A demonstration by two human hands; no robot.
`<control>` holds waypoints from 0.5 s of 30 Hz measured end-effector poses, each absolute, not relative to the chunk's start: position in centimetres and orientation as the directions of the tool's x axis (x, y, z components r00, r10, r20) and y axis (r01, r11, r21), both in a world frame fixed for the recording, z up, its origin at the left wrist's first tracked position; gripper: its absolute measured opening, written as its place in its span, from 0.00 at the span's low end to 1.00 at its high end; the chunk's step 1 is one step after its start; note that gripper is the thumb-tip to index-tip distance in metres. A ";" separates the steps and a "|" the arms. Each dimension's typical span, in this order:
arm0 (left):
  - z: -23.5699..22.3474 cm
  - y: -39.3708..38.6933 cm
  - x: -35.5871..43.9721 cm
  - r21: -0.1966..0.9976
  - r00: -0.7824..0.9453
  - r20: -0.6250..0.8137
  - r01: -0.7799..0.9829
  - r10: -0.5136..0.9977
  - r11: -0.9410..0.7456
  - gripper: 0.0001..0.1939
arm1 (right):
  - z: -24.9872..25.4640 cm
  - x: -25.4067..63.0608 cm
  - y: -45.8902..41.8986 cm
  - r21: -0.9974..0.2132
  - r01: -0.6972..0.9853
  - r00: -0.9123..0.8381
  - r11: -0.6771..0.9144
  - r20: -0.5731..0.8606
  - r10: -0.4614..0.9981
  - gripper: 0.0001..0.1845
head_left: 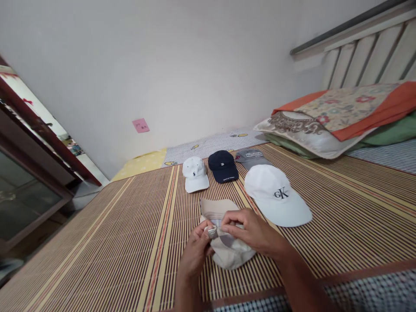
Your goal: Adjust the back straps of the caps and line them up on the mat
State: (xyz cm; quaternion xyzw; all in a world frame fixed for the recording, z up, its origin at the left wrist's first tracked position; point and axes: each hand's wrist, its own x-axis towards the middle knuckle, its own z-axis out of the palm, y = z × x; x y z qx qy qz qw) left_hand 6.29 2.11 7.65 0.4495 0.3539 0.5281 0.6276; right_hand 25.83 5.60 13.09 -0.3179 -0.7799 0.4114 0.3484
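A beige cap (232, 259) with a grey patch lies on the striped mat right in front of me, its brim (216, 208) pointing away. At the back of the cap, my left hand (196, 247) pinches a silver metal buckle (212, 233) between thumb and fingers. Just to the right, my right hand (250, 227) is closed in a pinch at the cap's strap, close to the buckle. Its fingertips cover what lies between them, and it hides part of the cap's opening.
Beyond are a white cap (195, 167), a navy cap (222, 164) and a grey cap (255, 159). A larger white cap (271, 190) sits at my right. Pillows (312, 125) lie at the far right by the headboard (367, 52). A pink note (141, 125) is on the wall.
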 end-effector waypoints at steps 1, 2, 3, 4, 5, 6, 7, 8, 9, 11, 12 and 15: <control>7.7 2.1 6.3 0.939 0.191 0.027 -0.342 0.981 0.041 0.23 | 13.0 25.9 5.6 -0.857 0.209 -0.546 0.471 0.297 0.783 0.08; 7.8 2.0 6.4 0.940 0.190 0.023 -0.338 0.982 0.043 0.23 | 13.0 25.9 5.6 -0.853 0.209 -0.543 0.479 0.306 0.782 0.08; 7.8 2.0 6.4 0.941 0.187 0.019 -0.335 0.982 0.046 0.24 | 12.9 25.9 5.6 -0.850 0.209 -0.544 0.483 0.309 0.780 0.08; 7.8 2.0 6.4 0.941 0.184 0.013 -0.334 0.983 0.050 0.24 | 12.9 25.8 5.6 -0.850 0.210 -0.550 0.483 0.305 0.777 0.08; 7.8 1.9 6.4 0.940 0.179 0.008 -0.336 0.984 0.053 0.24 | 12.8 25.8 5.5 -0.852 0.213 -0.557 0.478 0.297 0.776 0.08; 7.8 1.9 6.4 0.940 0.175 0.003 -0.337 0.985 0.057 0.24 | 12.8 25.8 5.5 -0.854 0.217 -0.561 0.473 0.287 0.776 0.09; 7.8 1.9 6.3 0.940 0.171 -0.002 -0.337 0.985 0.060 0.24 | 12.9 25.7 5.5 -0.856 0.220 -0.562 0.468 0.281 0.778 0.09; 7.7 1.9 6.3 0.941 0.167 -0.005 -0.334 0.986 0.061 0.24 | 12.9 25.7 5.4 -0.858 0.221 -0.561 0.463 0.276 0.780 0.09; 7.7 1.9 6.3 0.943 0.166 -0.005 -0.326 0.986 0.060 0.24 | 13.0 25.6 5.3 -0.862 0.221 -0.559 0.457 0.272 0.783 0.09; 7.7 2.0 6.4 0.951 0.158 -0.005 -0.306 0.987 0.054 0.24 | 13.3 25.5 5.2 -0.873 0.217 -0.554 0.437 0.259 0.791 0.09; 7.7 2.0 6.4 0.953 0.154 -0.005 -0.297 0.988 0.051 0.24 | 13.4 25.4 5.2 -0.880 0.211 -0.551 0.426 0.252 0.795 0.08; 7.9 2.1 6.7 0.954 0.141 -0.005 -0.294 0.990 0.047 0.25 | 13.4 25.0 5.2 -0.906 0.176 -0.524 0.385 0.245 0.816 0.05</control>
